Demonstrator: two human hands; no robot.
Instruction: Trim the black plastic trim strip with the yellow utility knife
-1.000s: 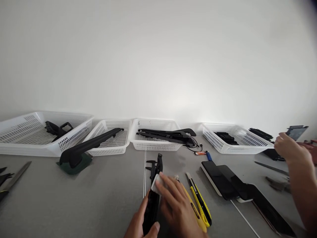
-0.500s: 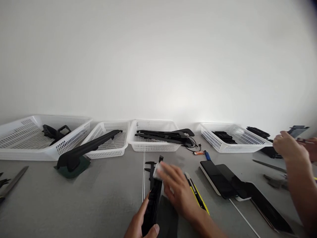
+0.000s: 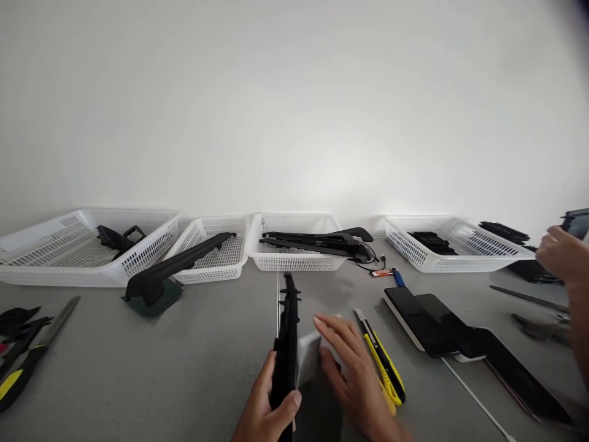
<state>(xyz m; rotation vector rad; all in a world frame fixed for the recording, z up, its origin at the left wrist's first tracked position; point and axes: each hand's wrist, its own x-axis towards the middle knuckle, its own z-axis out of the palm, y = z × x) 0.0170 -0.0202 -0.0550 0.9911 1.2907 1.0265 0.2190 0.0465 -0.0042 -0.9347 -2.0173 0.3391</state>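
Note:
A long black plastic part (image 3: 288,331) stands out from my left hand (image 3: 269,402), whose thumb and fingers are wrapped round its lower end. Just right of the part is a whitish sheet (image 3: 308,356), partly beside the fingers of my right hand (image 3: 352,374). My right hand is slightly blurred, its fingers bent around the sheet's right side; whether they grip it is unclear. Behind the black part, a dark caliper mostly hidden shows only its jaw tips. A yellow cutter (image 3: 384,362) lies right of my right hand.
White baskets (image 3: 299,264) with black parts line the wall. A long black part (image 3: 179,264) leans over one basket, on a green sheet (image 3: 154,305). Phones (image 3: 416,322) lie right; a yellow-black knife (image 3: 34,359) left. Another person's hand (image 3: 564,255) is far right.
The black part has turned more upright and hides more of the caliper. My right hand and the whitish sheet have moved down from its upper end to its right side. The view has shifted left.

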